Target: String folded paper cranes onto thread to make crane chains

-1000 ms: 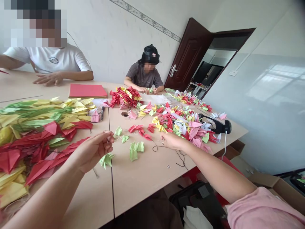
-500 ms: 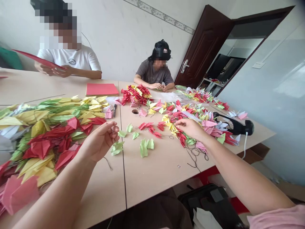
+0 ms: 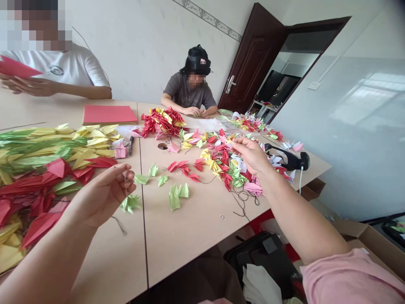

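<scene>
My left hand (image 3: 109,190) is raised over the table's left part, fingers pinched on a thin thread that hangs down toward a green paper piece (image 3: 130,203). On the right, my right hand (image 3: 248,153) is closed over the pile of colourful folded paper (image 3: 226,158); what its fingertips pinch is too small to make out. Between the hands lie several green paper pieces (image 3: 174,197) and short red ones (image 3: 179,166). A dark cord (image 3: 242,202) lies tangled below my right hand.
A large heap of yellow, green and red folded paper (image 3: 57,177) covers the left side. Red sheets (image 3: 109,115), a pen (image 3: 130,145) and a black headset (image 3: 289,158) lie on the table (image 3: 177,245). Two people sit across; one holds red paper (image 3: 19,67).
The view has turned to the right, so things appear farther left. My right hand has moved up and away from the yellow pieces. My left hand keeps its pinch.
</scene>
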The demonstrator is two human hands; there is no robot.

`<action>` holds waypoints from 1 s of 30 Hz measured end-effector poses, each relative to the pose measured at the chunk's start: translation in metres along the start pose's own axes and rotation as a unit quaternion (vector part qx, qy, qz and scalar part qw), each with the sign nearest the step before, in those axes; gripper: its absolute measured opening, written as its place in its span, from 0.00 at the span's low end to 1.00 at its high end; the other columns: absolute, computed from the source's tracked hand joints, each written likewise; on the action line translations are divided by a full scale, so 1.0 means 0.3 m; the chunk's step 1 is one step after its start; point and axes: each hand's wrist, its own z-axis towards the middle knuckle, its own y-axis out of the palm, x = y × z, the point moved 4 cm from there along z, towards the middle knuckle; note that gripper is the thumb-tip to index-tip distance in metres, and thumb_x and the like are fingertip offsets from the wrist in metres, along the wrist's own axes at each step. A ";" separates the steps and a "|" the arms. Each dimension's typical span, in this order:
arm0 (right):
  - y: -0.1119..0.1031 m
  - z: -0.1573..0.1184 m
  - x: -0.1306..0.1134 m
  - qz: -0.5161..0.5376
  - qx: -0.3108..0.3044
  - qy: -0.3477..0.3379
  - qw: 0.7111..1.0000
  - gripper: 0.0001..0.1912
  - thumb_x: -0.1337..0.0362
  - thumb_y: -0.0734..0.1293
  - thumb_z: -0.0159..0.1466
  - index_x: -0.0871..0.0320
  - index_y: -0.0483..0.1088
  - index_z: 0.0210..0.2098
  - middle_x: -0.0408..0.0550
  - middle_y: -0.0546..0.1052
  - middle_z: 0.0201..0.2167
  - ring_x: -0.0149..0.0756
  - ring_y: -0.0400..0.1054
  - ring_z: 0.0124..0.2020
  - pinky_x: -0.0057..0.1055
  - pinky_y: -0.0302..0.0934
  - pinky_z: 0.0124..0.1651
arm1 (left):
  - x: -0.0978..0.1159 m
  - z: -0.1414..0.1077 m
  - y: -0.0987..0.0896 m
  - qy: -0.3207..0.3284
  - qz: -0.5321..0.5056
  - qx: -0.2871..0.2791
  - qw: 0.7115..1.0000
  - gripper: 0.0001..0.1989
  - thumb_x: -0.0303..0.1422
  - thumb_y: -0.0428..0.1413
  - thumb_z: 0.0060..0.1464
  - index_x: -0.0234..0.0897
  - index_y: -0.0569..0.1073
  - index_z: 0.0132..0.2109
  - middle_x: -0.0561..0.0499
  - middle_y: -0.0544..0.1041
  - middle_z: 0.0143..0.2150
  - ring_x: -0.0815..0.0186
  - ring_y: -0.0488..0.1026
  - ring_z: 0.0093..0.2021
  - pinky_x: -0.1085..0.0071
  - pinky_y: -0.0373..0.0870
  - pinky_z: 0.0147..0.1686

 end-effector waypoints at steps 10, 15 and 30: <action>-0.020 -0.003 -0.038 0.037 0.009 -0.004 0.999 0.12 0.56 0.72 0.51 0.55 0.70 0.29 0.43 0.77 0.34 0.35 0.70 0.41 0.34 0.63 0.46 | -0.005 0.006 0.003 -0.003 0.018 0.009 1.000 0.10 0.24 0.51 0.59 0.33 0.71 0.30 0.55 0.68 0.23 0.74 0.63 0.23 0.81 0.73 0.24; -0.046 -0.005 -0.050 0.005 -0.019 -0.017 1.000 0.12 0.55 0.73 0.52 0.55 0.71 0.28 0.44 0.77 0.32 0.38 0.72 0.40 0.38 0.65 0.48 | -0.010 0.014 -0.003 -0.009 0.029 0.021 0.999 0.10 0.24 0.51 0.59 0.34 0.70 0.29 0.55 0.66 0.23 0.73 0.62 0.23 0.80 0.73 0.23; -0.038 -0.082 -0.046 0.143 -0.044 0.049 0.988 0.13 0.56 0.78 0.47 0.55 0.75 0.27 0.41 0.76 0.27 0.27 0.68 0.27 0.22 0.63 0.28 | -0.047 0.011 0.004 -0.035 0.066 0.017 0.997 0.06 0.31 0.59 0.53 0.35 0.71 0.30 0.57 0.65 0.22 0.79 0.48 0.16 0.85 0.54 0.11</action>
